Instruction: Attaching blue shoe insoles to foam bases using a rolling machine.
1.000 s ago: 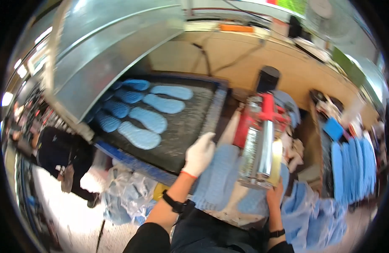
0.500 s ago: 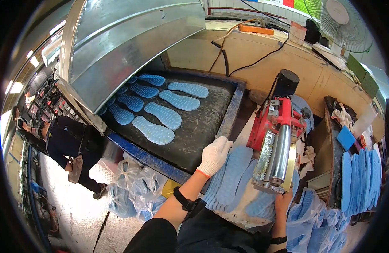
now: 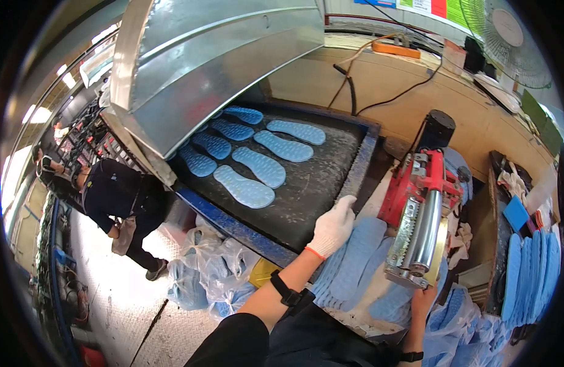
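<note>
My left hand, in a white knit glove, hovers at the near right corner of the black conveyor belt, beside the stacked blue insoles. Its fingers point forward, slightly bent, with nothing visible in them. My bare right hand is at the near end of a red roller machine with a shiny metal roller. The machine hides those fingers, so whatever they touch is unseen. More blue insoles lie under the machine's near end. Several insoles lie spaced in rows on the belt, the farthest partly under a metal hood.
A blue metal frame edges the belt. Bagged insoles sit on the floor at left; others are at right. Upright insoles stand on the right-hand shelf. A person bends over at left. A fan stands far right.
The whole view has shifted, with the scene now farther right in the picture. My left hand stays near the belt's corner, its fingers slightly more extended. The right hand remains at the roller machine.
</note>
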`<action>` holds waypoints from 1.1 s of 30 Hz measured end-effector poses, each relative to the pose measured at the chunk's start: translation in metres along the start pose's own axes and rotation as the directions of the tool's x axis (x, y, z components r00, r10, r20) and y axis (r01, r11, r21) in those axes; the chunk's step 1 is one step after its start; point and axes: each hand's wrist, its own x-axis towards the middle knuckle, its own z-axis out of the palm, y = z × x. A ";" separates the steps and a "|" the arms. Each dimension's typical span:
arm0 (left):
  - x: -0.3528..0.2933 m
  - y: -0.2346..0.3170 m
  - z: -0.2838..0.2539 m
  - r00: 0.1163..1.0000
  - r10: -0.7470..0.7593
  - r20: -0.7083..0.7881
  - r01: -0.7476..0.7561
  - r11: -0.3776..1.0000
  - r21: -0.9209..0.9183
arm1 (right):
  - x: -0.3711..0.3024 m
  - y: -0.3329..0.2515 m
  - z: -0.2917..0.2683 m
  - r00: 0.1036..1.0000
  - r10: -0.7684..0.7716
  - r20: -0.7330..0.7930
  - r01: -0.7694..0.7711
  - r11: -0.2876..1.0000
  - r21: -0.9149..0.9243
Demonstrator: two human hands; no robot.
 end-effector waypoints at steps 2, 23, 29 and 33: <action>-0.001 -0.001 -0.002 1.000 -0.008 0.008 0.008 1.000 0.018 | 0.001 -0.004 0.004 1.000 0.005 0.009 -0.005 0.999 0.041; 0.005 0.011 -0.013 0.994 0.085 0.066 -0.079 0.993 -0.087 | 0.003 -0.016 0.007 0.991 0.120 -0.057 -0.122 0.992 -0.017; 0.003 0.015 -0.014 0.983 0.045 0.178 -0.041 0.999 -0.027 | 0.000 -0.017 0.002 0.981 0.185 -0.057 -0.186 0.982 -0.024; 0.003 0.004 -0.011 0.986 -0.032 0.163 0.041 0.998 -0.052 | 0.000 -0.017 0.007 0.982 0.154 -0.107 -0.158 0.987 -0.028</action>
